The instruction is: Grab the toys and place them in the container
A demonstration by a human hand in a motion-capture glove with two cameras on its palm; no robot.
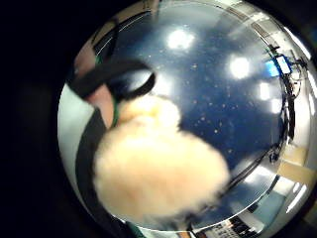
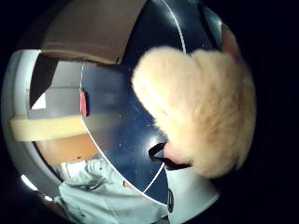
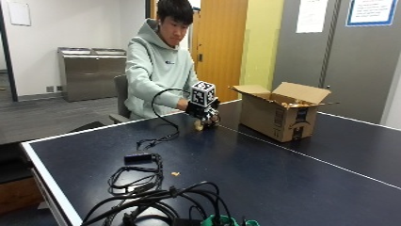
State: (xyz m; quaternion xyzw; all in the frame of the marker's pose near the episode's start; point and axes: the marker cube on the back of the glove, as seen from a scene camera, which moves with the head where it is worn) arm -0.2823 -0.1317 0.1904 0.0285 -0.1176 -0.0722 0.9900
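- Outside view: the person's gloved right hand [image 3: 202,112] is low over the dark table [image 3: 263,174], with a pale fluffy toy [image 3: 199,125] showing just beneath it, at or barely above the tabletop. The open cardboard box [image 3: 280,114] stands near, on the far side of the table's white centre line; more pale toys seem to lie inside it, though they are too small to be sure.
- Little finger side palm view: the fluffy toy [image 1: 156,171] fills much of the frame against the palm, with the table's speckled surface [image 1: 218,99] beyond. A strapped finger [image 1: 106,96] lies alongside it.
- Thumb side palm view: the toy [image 2: 201,109] bulges between bare fingertips [image 2: 174,153], one at either side, so I judge the hand is grasping it. The box's flap [image 2: 88,32] is near.
- To do this step well, I would lift the toy high enough to pass the raised flaps, carry it over the opening, and let go only when it hangs above the inside.
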